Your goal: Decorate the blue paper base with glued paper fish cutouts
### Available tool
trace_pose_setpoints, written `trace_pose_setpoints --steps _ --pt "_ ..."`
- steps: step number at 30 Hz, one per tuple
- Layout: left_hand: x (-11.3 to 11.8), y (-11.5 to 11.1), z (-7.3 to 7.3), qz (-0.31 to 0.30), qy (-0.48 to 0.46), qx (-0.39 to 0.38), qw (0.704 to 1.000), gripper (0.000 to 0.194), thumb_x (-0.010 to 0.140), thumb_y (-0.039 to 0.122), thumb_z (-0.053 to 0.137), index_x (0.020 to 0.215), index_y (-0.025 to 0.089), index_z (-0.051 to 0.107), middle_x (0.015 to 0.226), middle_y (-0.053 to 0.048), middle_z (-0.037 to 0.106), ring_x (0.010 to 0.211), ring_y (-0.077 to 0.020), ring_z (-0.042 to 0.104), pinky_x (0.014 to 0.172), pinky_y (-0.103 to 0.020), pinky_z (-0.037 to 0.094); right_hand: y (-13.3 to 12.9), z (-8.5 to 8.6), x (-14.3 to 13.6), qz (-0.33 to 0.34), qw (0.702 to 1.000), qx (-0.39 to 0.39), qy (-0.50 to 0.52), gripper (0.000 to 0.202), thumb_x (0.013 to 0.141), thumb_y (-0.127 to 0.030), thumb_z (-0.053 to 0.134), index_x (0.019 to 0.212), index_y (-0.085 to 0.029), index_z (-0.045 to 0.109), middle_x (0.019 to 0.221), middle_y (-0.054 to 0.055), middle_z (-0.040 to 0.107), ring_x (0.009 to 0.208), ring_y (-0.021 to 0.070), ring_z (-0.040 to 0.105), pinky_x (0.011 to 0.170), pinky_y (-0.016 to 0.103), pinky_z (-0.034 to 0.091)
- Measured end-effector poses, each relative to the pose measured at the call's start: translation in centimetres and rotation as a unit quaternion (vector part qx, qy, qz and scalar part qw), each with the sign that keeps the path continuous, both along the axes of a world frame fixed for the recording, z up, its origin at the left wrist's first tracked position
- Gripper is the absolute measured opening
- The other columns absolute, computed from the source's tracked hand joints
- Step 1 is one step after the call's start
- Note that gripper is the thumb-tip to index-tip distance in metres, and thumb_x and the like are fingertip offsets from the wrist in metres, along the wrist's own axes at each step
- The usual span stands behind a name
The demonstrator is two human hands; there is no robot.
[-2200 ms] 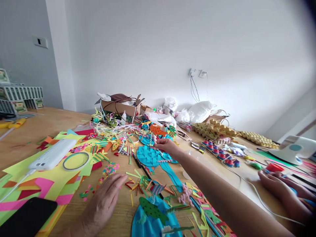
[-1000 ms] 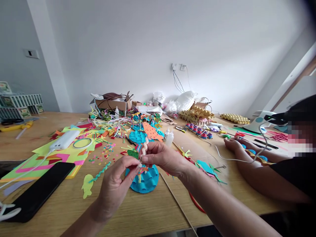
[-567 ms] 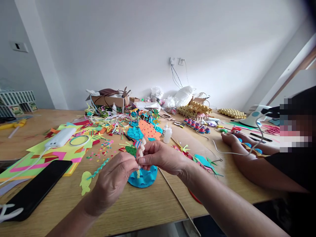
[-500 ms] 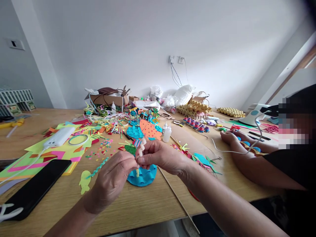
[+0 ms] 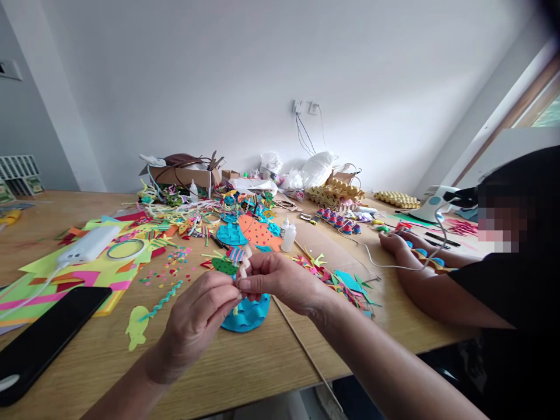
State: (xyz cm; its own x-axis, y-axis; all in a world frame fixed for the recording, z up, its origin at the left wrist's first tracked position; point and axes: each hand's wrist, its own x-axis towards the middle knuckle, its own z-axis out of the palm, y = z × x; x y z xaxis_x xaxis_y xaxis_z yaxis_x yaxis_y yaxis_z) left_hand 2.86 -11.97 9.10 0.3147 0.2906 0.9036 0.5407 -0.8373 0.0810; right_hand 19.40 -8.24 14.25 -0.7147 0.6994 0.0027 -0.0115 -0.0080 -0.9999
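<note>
The right hand (image 5: 282, 284) has a narrow grip, with the thumb and fingers pinching a curly cream strip (image 5: 245, 259). The strip pokes up near the middle of the frame. The left hand (image 5: 199, 309) has a narrow grip too, with its fingertips pressed together right by the bottom of the strip. I cannot tell what is between them, because the fingers hide it.

Just below the hands, a round blue piece (image 5: 249, 317) lies on the counter (image 5: 245, 376), partly covered by them. Just behind the hands are a green spotted fish (image 5: 224, 266) and, farther back, a big orange spotted fish (image 5: 259, 232). A little glue bottle (image 5: 289, 238) stands up beside the orange fish. A long thin stick (image 5: 301, 347) runs down to the bottom edge of the frame.

To the left of the hands is a yellow-green fish (image 5: 137, 329) with a curly blue strip (image 5: 163, 301) touching it. A black phone (image 5: 55, 326) is at the lower left, near bright paper sheets (image 5: 32, 294). At the right, another person in a dark sleeve (image 5: 485, 291) leans over the counter.
</note>
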Motion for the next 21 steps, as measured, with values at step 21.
trace_pose_setpoints --steps 21 --pt "0.3 -0.7 -2.1 -0.017 0.041 -0.059 0.997 0.018 0.084 0.007 0.047 0.093 0.019 0.057 0.088 -0.005 0.061 0.082 -0.0129 0.059 0.072 -0.023 0.049 -2.2 -2.3 1.0 -0.151 0.988 -0.025 0.036 0.036 0.057 -0.041 0.076 0.07 -0.015 0.054 0.054 -0.006 0.049 0.044 0.0045 0.043 0.04 0.017 0.032"
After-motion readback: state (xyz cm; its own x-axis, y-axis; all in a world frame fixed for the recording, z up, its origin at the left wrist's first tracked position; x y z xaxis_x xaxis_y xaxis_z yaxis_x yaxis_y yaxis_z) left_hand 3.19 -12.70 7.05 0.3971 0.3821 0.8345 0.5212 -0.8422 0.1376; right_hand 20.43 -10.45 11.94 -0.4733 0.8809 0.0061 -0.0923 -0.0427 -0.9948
